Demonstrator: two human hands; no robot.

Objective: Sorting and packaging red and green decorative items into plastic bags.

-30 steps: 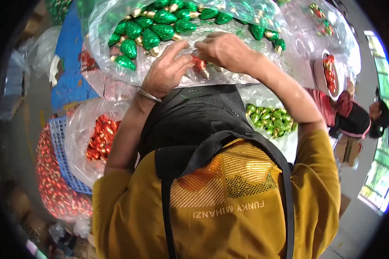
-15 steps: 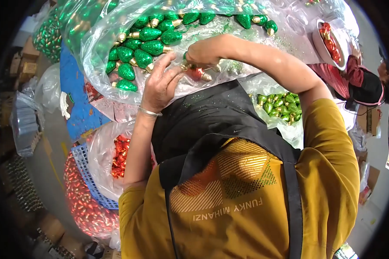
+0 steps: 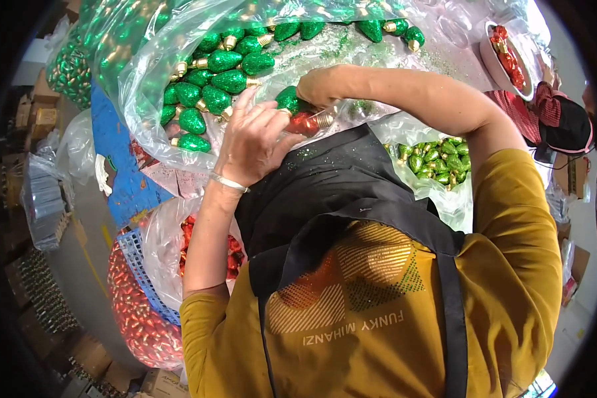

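My right hand [image 3: 320,87] is curled closed round a green glitter bulb ornament [image 3: 290,99], whose rounded side shows left of the fingers. My left hand [image 3: 253,140] meets it from the left, fingers bent, the fingertips by the green ornament's gold cap. What the left fingers pinch is hidden. Just below, between the hands, lies a red bulb ornament [image 3: 304,123], its gold cap pointing right and the left thumb beside it. Several loose green bulb ornaments [image 3: 229,82] lie left of and beyond my hands, on glitter-strewn plastic.
A clear plastic bag [image 3: 134,93] spreads over the blue table [image 3: 123,156]. Red ornaments [image 3: 233,255] sit in a bag at lower left beside a blue crate [image 3: 136,259]. Smaller green ornaments [image 3: 434,159] lie right of my apron. A white bowl [image 3: 491,63] holds red ornaments; another person [image 3: 567,123] is nearby.
More of the green ornament shows between my hands now. My left hand has turned and shifted slightly right and down; my right hand has moved a little to the right.
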